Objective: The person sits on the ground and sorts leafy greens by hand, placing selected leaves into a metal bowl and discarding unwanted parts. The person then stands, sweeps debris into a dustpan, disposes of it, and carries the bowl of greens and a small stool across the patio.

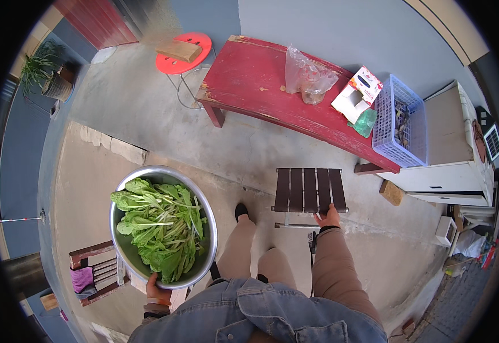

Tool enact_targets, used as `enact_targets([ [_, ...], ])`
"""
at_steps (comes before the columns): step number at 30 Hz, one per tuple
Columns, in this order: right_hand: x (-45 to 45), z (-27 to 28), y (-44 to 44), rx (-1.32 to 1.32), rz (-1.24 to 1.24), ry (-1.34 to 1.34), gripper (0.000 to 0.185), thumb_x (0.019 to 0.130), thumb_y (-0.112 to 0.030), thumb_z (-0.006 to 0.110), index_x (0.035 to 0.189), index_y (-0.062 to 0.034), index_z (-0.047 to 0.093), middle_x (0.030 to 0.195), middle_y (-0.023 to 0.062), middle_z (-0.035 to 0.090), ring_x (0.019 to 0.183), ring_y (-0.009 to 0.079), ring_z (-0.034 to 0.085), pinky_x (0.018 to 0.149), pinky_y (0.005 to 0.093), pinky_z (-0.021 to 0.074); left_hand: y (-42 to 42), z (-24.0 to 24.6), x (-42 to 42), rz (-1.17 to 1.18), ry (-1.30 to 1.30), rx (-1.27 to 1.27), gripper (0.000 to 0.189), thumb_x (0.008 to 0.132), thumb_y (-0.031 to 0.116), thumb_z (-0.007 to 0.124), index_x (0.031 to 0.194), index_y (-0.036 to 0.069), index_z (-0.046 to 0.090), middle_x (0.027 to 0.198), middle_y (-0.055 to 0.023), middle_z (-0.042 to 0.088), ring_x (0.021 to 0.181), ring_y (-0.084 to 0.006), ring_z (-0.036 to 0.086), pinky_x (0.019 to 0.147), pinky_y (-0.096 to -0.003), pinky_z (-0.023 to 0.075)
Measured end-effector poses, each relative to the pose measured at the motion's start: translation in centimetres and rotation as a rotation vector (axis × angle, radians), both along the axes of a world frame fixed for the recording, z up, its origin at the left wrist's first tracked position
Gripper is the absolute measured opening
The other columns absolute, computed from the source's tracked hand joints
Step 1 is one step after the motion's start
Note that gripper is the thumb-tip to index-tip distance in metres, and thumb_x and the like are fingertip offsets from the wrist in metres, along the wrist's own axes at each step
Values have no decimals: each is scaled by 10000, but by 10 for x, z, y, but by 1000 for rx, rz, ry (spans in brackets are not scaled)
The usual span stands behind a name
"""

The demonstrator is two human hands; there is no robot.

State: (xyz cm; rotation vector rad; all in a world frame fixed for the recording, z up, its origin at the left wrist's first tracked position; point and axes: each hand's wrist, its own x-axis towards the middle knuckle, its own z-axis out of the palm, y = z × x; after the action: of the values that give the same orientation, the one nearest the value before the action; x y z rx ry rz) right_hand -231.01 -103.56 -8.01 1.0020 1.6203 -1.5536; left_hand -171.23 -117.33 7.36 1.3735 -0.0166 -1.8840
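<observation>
My left hand (157, 288) grips the near rim of a large round metal basin (213, 240), its thumb over the edge and its fingers hidden below. Green leafy vegetables (161, 227) with pale stems fill the basin. On the right, my right hand (328, 218) is closed on the near edge of a folding stool (296, 191) with dark brown straps across a metal frame. The stool is held out in front of my right leg, and part of its legs shows under the seat.
A worn red wooden bench (258, 90) bears a plastic bag (307, 79), a cardboard box (356, 96) and a blue plastic basket (397, 150). A red round stool (174, 64) with a wood block stands behind. A wooden chair (99, 296) is at the left; a raised concrete edge (125, 150) crosses the floor.
</observation>
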Motion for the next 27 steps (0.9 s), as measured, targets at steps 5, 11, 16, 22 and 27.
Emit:
enact_targets([
  [5, 23, -16, -38, -32, -123, -103, 293, 947, -352, 449, 1147, -147, 514, 1167, 33, 532, 1126, 247, 484, 953, 513, 398, 26, 41, 12, -15, -70, 30, 459, 832, 169, 523, 1251, -5, 456, 1254, -131, 516, 1162, -302, 478, 1031, -453, 342],
  [11, 30, -35, -73, -283, -52, -17, 349, 914, -367, 525, 1181, -144, 493, 1193, 43, 513, 1120, 253, 483, 923, 509, 424, 74, 101, 11, 6, -185, -30, 435, 874, 226, 443, 1221, -33, 487, 1239, -135, 525, 1144, -272, 492, 1019, -401, 357],
  [16, 10, -38, -126, -420, -68, -8, 300, 938, -394, 455, 1102, -160, 544, 1128, 12, 598, 1066, 204, 545, 917, 446, 428, 99, 130, -11, 63, -260, -10, 454, 900, 242, 419, 1263, -29, 449, 1288, -137, 491, 1194, -286, 453, 1048, -417, 323],
  [22, -36, -47, -170, -705, -58, 216, 369, 876, -350, 561, 1172, -135, 514, 1132, 34, 599, 1069, 183, 539, 912, 394, 439, 115, 161, -23, 110, -310, -14, 466, 901, 260, 419, 1266, -28, 441, 1287, -153, 490, 1175, -299, 479, 1031, -434, 357],
  [27, -65, -52, -165, -551, 131, 111, 386, 880, -320, 571, 1197, -116, 493, 1111, 56, 607, 1028, 181, 571, 900, 384, 449, 136, 153, -39, 198, -263, 31, 441, 895, 245, 425, 1240, -25, 469, 1255, -157, 515, 1173, -295, 481, 1037, -432, 354],
])
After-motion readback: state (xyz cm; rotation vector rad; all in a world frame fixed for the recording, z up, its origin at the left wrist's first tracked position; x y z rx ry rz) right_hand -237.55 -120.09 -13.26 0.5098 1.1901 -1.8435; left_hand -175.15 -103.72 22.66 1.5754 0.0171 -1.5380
